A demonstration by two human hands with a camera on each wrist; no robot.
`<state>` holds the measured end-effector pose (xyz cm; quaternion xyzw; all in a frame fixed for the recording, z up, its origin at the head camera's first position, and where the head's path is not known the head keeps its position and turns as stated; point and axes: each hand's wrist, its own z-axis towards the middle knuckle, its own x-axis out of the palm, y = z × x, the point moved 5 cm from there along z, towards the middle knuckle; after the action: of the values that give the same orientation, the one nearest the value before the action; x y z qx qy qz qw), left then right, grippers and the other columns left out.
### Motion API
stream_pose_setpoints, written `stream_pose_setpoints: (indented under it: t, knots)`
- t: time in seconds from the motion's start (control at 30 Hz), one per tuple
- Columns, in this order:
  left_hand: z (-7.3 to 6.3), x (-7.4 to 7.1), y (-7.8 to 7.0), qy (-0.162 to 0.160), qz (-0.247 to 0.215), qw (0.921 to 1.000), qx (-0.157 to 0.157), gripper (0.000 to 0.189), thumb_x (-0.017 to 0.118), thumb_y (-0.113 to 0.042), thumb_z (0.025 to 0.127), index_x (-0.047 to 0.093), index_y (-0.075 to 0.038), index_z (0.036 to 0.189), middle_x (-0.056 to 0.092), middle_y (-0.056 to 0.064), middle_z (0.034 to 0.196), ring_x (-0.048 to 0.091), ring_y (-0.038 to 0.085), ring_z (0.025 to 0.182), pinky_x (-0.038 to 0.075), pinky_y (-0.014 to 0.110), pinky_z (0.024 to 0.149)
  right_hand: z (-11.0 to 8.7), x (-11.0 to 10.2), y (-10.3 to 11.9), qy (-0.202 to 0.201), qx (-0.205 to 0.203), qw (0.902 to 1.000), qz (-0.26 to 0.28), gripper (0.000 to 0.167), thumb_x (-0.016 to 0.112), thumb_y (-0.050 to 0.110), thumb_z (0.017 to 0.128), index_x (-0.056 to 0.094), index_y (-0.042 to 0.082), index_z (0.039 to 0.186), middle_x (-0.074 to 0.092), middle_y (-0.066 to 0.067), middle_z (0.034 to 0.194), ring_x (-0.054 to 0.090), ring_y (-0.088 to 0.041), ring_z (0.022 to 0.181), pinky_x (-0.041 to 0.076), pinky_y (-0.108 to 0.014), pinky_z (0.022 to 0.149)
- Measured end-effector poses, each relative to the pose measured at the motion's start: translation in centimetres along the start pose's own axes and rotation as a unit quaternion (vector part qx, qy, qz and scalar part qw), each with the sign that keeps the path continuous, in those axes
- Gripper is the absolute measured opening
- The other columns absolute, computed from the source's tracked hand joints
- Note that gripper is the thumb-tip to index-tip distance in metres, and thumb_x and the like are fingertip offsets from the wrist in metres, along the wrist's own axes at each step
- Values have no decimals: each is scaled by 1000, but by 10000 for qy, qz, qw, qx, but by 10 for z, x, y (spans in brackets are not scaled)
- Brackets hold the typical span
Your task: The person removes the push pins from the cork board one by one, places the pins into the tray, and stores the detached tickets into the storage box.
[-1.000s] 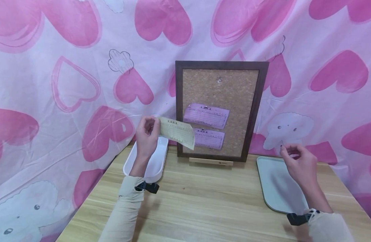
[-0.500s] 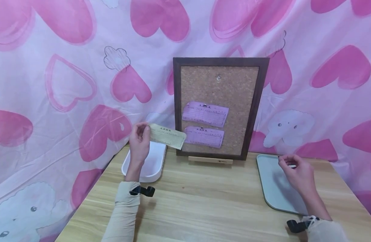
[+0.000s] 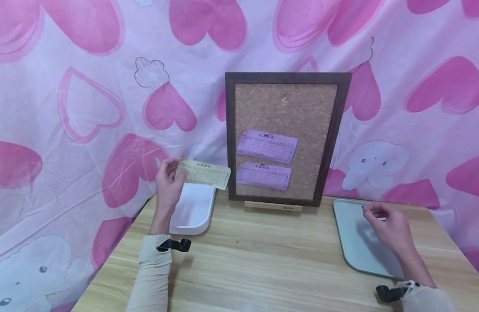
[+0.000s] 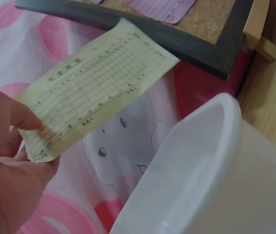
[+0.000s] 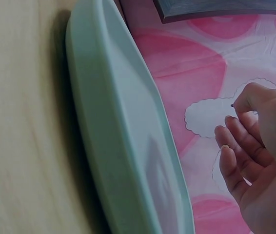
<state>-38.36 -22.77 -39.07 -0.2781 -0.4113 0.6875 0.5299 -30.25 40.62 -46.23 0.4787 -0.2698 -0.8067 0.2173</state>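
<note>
My left hand pinches a yellow printed paper slip by its left end, thumb on the front face. The slip hangs over the white bin, left of the corkboard. In the left wrist view, its lined grid and small print face the camera. Two purple slips are pinned to the board, one above the other. Over the green tray, my right hand brings thumb and forefinger together on a small pin. Just a dark tip of it shows; the other fingers curl loosely.
The white bin stands at the left of the wooden table. On the right lies the pale green tray. A clear pin cluster sits high on the corkboard. A heart-patterned cloth hangs behind.
My left hand has drawn the yellow slip leftward and a little down, away from the purple slips. My right hand has lowered slightly over the tray.
</note>
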Motion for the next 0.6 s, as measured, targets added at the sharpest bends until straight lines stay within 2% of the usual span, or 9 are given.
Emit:
stream_pose_setpoints:
  t: [0.13,0.3,0.5,0.6]
  knots:
    - [1,-2,2,135,83,9998,-131,41,63,11,99,58,7,139,63,22,142,60,26,140,48,33,121,0,2,-4,200,15,9998,-71,21,77,24,101,76,5,110,73,4,92,53,13,81,47,-12,66]
    - [2,-2,3,300,198,9992,-172,43,68,8,98,58,6,141,65,21,142,62,26,137,49,38,121,-1,8,-9,450,-54,9988,-167,17,75,20,101,76,6,109,75,-5,94,54,11,80,47,-16,64]
    - [3,-2,3,396,435,9982,-151,37,73,3,99,65,3,135,69,20,137,64,20,133,48,30,121,-3,14,-11,843,-112,9961,-248,16,73,18,102,76,4,110,76,-11,97,55,5,80,48,-20,62]
    - [3,-4,2,420,566,9975,-65,34,75,1,98,70,1,132,72,20,134,66,20,129,51,22,112,-5,17,-13,1060,-25,9940,-271,18,73,18,103,75,4,112,75,-13,100,57,1,81,50,-21,62]
